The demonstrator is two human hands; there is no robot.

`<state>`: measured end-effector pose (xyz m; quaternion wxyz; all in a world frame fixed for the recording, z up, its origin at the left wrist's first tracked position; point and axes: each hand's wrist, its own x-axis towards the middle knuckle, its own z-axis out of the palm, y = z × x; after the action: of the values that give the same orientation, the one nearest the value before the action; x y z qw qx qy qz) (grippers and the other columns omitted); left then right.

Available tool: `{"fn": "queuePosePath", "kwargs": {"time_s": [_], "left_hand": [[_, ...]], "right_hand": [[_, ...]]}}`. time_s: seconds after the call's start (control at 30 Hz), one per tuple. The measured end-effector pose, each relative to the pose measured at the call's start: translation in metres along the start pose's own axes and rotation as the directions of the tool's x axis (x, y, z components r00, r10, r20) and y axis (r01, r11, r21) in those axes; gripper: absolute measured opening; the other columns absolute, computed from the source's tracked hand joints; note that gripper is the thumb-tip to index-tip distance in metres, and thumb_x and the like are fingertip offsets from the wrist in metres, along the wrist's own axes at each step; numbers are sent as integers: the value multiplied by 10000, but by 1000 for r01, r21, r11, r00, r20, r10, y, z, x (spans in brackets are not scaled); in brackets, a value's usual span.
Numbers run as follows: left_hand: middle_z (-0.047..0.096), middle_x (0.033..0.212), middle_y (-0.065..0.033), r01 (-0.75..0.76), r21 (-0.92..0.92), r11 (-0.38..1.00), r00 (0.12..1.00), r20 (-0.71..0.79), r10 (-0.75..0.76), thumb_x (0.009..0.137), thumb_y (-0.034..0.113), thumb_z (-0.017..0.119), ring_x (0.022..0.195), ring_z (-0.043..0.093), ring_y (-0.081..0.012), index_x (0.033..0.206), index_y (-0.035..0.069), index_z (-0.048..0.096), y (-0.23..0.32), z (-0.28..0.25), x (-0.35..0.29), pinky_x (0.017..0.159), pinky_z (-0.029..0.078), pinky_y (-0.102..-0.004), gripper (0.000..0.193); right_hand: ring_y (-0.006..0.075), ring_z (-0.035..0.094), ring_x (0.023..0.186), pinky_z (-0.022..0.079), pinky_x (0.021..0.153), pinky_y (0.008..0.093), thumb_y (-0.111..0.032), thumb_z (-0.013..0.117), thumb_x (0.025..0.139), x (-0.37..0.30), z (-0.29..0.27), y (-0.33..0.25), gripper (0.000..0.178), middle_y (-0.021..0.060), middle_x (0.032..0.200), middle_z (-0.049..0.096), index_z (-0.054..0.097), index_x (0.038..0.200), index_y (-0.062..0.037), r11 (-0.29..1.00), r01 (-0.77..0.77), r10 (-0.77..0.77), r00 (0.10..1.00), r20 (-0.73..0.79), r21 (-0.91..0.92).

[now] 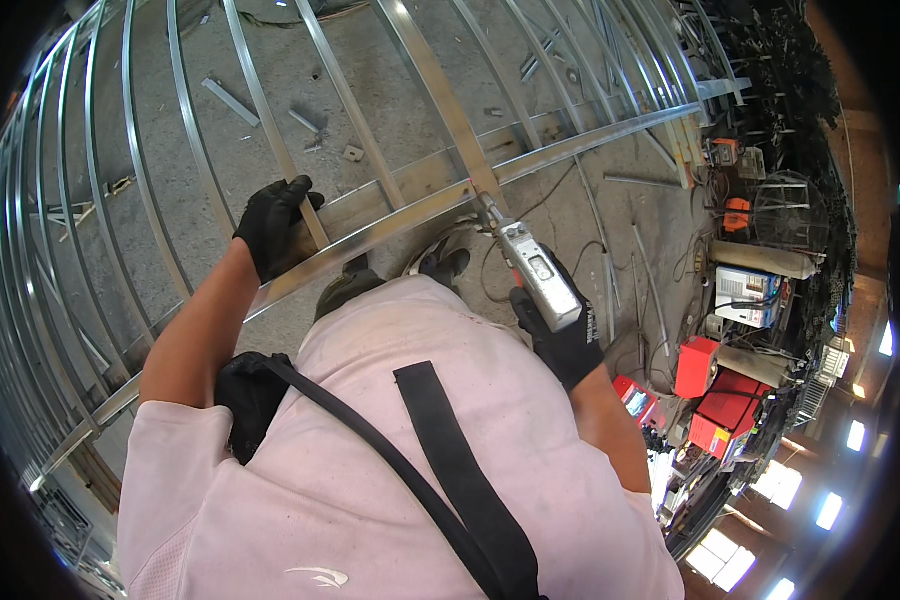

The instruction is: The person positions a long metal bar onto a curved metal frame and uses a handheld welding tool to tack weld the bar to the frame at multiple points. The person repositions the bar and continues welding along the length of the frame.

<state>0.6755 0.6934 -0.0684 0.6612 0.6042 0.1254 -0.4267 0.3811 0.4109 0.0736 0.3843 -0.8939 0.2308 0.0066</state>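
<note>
Head: right hand tight around silver tool

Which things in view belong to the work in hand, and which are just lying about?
In the work:
- metal frame, gripped by the gloved left hand
- silver-grey handheld tool in the gloved right hand, tip at the frame

Apparently just lying about:
- loose metal strip on the floor
- red boxes
- blue-and-white unit

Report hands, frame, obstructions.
Black-gloved left hand gripping silver metal stud. Black-gloved right hand holding boxy silver tool, tip at silver metal rail. Silver offcut on grey floor.
</note>
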Motion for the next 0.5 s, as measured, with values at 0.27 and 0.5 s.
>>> {"fn": "queuePosePath", "kwargs": {"time_s": [0.27,0.5], "left_hand": [[730,1114,-169,-11,4,1000,1000,-2,11,1056,346,650,951,698,-247,1134,-7,660,0,1,-1,871,587,-396,362],[736,1098,-165,-14,-1,1000,1000,-8,14,1061,348,638,936,703,-244,1113,1,659,2,3,-3,859,589,-393,352]], "right_hand": [[394,688,1179,560,983,414,-253,735,986,2,5,2,538,231,1325,684,570,1446,-29,997,-78,77,997,20,14],[397,673,1218,554,1003,415,-249,730,989,6,9,4,536,236,1359,667,568,1451,-30,1000,-17,17,1000,1,8]]}}
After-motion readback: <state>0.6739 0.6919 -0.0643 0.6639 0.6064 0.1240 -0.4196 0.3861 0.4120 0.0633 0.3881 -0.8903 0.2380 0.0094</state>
